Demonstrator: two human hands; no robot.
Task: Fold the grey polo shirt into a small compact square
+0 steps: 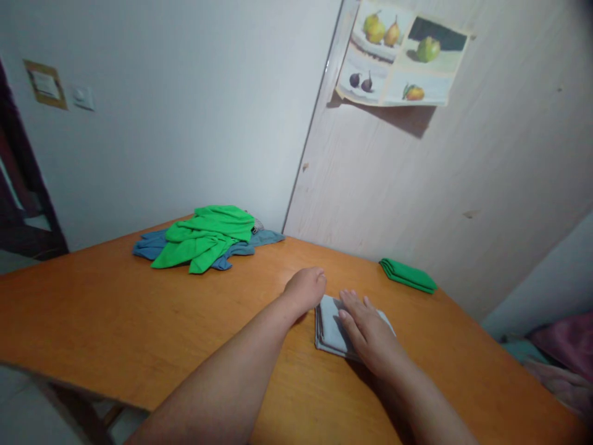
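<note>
A folded grey cloth (330,326) lies on the orange wooden table (139,309). My right hand (368,330) rests flat on top of it, fingers stretched out together and pointing toward the wall. My left hand (306,289) sits at the cloth's far left corner with its fingers curled under; whether they pinch the cloth's edge is hidden. A folded green cloth (407,275) lies by the wall to the right. A heap of unfolded green cloth (204,238) over blue cloth (149,245) sits at the table's far side.
The table stands in a corner between a white wall and a pale wood-grain panel. A fruit picture (401,52) hangs on the panel. A light switch (83,97) is on the left wall. Bedding (560,352) shows at the lower right.
</note>
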